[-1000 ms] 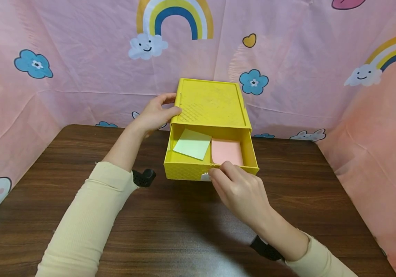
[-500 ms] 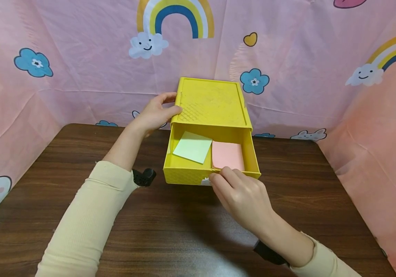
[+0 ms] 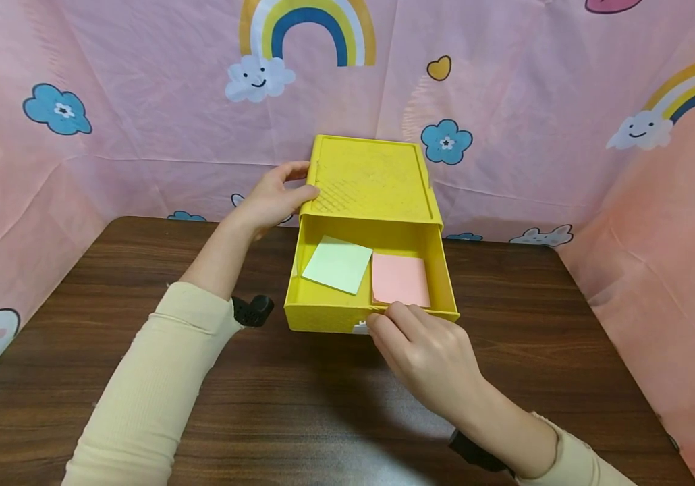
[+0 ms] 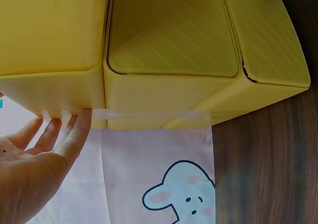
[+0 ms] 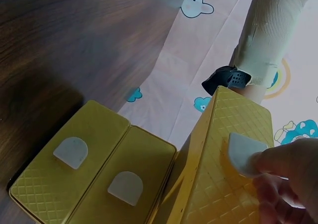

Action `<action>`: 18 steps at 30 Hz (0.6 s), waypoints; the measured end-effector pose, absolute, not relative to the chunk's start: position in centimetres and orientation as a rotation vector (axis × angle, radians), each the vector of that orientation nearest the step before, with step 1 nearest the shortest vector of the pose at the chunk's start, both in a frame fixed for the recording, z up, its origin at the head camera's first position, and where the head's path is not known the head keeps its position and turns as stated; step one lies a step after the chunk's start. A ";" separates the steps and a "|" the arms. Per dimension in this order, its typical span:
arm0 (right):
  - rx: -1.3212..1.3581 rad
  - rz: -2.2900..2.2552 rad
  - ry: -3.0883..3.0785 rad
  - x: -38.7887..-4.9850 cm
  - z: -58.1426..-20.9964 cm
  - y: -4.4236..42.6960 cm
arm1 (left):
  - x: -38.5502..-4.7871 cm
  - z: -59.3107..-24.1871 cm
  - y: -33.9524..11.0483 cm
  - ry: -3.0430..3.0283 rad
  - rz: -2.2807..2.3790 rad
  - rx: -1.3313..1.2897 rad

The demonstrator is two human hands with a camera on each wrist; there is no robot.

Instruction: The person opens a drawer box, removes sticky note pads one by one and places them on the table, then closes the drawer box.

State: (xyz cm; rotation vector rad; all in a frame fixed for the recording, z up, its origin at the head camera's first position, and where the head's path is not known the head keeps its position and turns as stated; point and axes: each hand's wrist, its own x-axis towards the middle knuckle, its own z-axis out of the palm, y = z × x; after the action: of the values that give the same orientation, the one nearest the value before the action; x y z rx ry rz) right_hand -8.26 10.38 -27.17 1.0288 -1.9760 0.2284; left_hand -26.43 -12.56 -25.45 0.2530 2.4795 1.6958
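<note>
A yellow drawer unit [image 3: 378,177] stands near the back of the table, its top drawer [image 3: 324,319] pulled out toward me. Inside lie a light green sticky-note pad [image 3: 337,264] at the left and a pink sticky-note pad [image 3: 400,279] at the right. My right hand [image 3: 432,358] pinches the drawer's white handle [image 5: 244,153], with the thumb pressed on it in the right wrist view. At the unit's left side, my left hand [image 3: 271,199] rests with extended fingers [image 4: 74,137] against the side wall and the thumb on the top edge.
Two lower drawers with white handles [image 5: 72,152] are closed beneath the top one. The dark wooden table [image 3: 250,405] extends in front and to both sides. A pink patterned cloth [image 3: 159,115] hangs behind and along the sides. Clear tape [image 4: 191,115] runs across the unit's side.
The top drawer has slid further out toward me with my right hand on its handle, and both pads have moved along with it. My left hand has stayed on the unit.
</note>
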 end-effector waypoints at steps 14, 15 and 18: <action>1.049 0.224 -1.944 -7.3 -26.9 10.3 | -26.5 -25.7 -12.7 2.459 1.717 0.270; 1.050 0.227 -1.942 -7.3 -27.0 10.3 | -26.5 -25.7 -12.7 2.461 1.717 0.271; 1.052 0.232 -1.945 -7.2 -27.2 10.4 | -26.6 -25.7 -12.7 2.464 1.716 0.271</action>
State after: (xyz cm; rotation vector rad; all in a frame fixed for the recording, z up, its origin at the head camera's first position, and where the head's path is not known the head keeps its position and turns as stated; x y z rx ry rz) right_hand -7.25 10.40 -27.24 1.0518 -1.9446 0.2316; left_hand -26.56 -12.68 -25.67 0.2710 2.4644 1.7158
